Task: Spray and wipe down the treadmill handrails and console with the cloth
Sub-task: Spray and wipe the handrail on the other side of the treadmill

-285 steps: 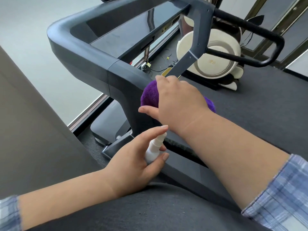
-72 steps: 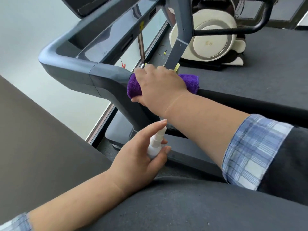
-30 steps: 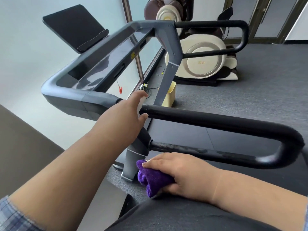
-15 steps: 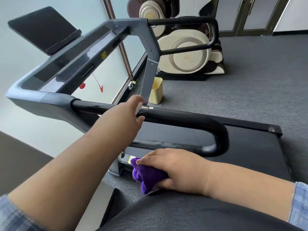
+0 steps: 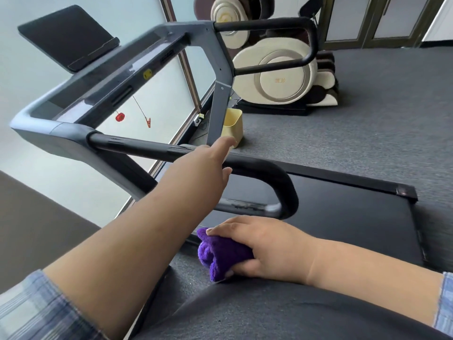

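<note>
Overspray is my main worry. My left hand (image 5: 208,168) is stretched out over the near handrail (image 5: 269,171), index finger raised; the fingers seem curled around something, and only a pale sliver shows past the fingertip, so I judge it to be the spray bottle but cannot tell for certain, nor which way any nozzle points. If I squeeze without checking, mist could drift past the rail onto the treadmill belt (image 5: 343,212) and leave it slick, or reach the console (image 5: 117,77) and the tablet shelf (image 5: 68,38) above it, where wet electronics would be a problem.

My right hand (image 5: 264,249) is low, beside my lap, fingers wrapped around the bunched purple cloth (image 5: 220,253). It sits well apart from the upper bar, so any liquid would rest on the rail before I get there and could drip onto the lower bar (image 5: 245,207).

The cloth is wadded tight; wiping with it like that may just smear. The far handrail (image 5: 294,23) looks a long reach from where I sit, and leaning across risks losing balance.
</note>
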`<state>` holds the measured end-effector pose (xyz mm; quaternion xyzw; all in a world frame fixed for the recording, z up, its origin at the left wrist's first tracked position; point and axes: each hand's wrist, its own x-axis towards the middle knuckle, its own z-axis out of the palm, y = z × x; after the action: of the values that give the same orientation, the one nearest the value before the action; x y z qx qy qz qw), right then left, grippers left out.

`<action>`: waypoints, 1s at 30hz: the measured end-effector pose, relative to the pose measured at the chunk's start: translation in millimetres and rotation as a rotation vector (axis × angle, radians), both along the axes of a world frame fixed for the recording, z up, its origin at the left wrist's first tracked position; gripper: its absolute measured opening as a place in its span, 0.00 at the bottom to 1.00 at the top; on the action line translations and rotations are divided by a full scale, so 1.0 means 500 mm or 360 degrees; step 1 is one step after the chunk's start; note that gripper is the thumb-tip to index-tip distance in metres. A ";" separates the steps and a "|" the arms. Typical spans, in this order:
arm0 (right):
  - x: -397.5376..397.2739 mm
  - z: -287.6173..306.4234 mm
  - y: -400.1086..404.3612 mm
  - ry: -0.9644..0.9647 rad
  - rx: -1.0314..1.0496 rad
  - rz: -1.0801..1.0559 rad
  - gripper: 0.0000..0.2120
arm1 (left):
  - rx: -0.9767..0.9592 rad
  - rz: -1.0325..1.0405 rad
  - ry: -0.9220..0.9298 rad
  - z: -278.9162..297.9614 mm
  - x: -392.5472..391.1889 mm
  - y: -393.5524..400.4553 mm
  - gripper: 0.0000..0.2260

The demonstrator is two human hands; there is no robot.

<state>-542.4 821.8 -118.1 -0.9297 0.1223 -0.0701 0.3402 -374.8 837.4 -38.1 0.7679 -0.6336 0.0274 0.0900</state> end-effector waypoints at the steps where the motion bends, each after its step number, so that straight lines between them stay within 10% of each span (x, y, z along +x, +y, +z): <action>1: -0.006 -0.001 -0.001 -0.0006 0.0001 0.0003 0.33 | 0.0002 0.0012 0.0006 0.000 -0.008 -0.003 0.19; 11: -0.053 -0.002 -0.016 -0.0254 0.0086 -0.0087 0.34 | -0.0039 0.0191 0.0217 -0.012 -0.015 0.035 0.24; 22: -0.055 0.058 -0.074 -0.1598 0.0416 -0.1045 0.28 | -0.0307 0.0440 0.0854 -0.070 -0.029 0.135 0.25; 30: 0.106 0.149 -0.135 0.0040 -0.0621 -0.0773 0.31 | -0.0356 0.0484 0.0944 -0.086 -0.026 0.169 0.24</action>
<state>-489.5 754.4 -43.7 -0.9219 0.3292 -0.1601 0.1270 -387.9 921.7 -80.9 0.8134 -0.4513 -0.1145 0.3487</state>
